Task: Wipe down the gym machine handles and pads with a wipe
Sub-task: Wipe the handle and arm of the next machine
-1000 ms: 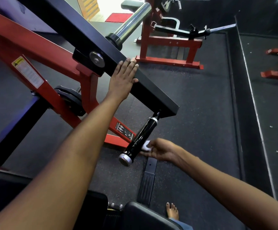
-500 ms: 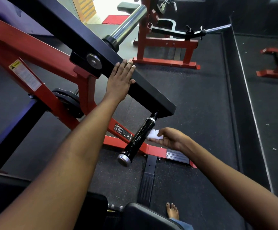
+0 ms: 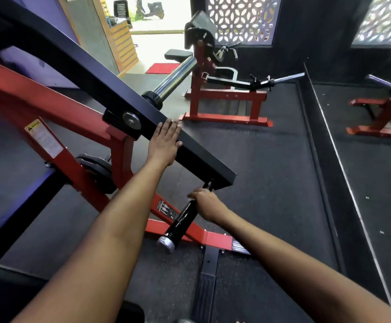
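Right hand (image 3: 205, 199) grips handle (image 3: 181, 220); left hand (image 3: 165, 143) flat.

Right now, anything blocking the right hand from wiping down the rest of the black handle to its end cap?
Nothing visible. The right hand grips the top of the black handle; the shaft below it is bare down to the silver end cap. The wipe itself is hidden.

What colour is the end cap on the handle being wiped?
Silver end cap on the glossy black handle; head view.
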`<state>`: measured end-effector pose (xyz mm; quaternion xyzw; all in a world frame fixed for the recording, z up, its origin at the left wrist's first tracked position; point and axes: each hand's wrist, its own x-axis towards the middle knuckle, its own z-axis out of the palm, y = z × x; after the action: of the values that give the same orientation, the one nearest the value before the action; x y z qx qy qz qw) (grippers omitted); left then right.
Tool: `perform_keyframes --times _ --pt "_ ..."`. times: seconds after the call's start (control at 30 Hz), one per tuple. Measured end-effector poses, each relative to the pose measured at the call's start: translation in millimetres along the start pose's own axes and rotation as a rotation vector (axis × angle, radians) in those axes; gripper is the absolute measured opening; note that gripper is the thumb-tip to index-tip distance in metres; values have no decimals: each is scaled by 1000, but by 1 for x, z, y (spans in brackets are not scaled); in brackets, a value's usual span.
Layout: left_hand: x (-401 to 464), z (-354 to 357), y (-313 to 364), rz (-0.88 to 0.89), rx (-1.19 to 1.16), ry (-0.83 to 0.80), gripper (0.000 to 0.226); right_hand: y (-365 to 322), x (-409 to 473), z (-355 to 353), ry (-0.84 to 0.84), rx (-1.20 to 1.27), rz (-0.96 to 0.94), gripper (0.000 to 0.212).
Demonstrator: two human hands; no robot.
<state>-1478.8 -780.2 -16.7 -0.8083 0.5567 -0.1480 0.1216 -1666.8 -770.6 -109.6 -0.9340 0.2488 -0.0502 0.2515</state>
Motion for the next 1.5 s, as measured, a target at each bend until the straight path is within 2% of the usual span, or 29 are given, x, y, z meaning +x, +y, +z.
perform_keyframes --times 0.1,0.17,0.27,0.33,0.47,0.63,0.73,0.9,1.1,1.33,1.5 --pt "1 2 1 -17 -3 -9 56 -32 -6 0 -102 -25 -62 35" --pt "1 3 2 -27 -5 -17 56 -48 -19 -1 -159 17 -182 37" --pt "1 0 2 -35 -13 -41 56 -52 -49 -5 -163 88 -413 41" --pt "-3 -3 6 -47 -59 -69 57 -40 -63 -11 -136 113 -439 39" --pt "-29 -13 23 -89 -234 -103 57 -7 -73 -28 90 106 -163 37" --pt "-89 -37 57 -133 -525 -32 52 14 -93 -67 318 129 203 32" --pt "-133 -53 80 -137 -551 -15 49 20 -121 -87 387 8 316 14" --pt "-209 -79 126 -157 -684 74 47 23 -191 -105 582 -112 314 11" --pt "-259 -97 197 -98 -755 37 47 45 -265 -110 625 -129 339 11" --pt "-255 -127 283 -85 -746 33 51 103 -321 -136 661 -79 345 11" --pt "-231 -153 353 -138 -764 32 50 163 -345 -164 606 -80 321 12"
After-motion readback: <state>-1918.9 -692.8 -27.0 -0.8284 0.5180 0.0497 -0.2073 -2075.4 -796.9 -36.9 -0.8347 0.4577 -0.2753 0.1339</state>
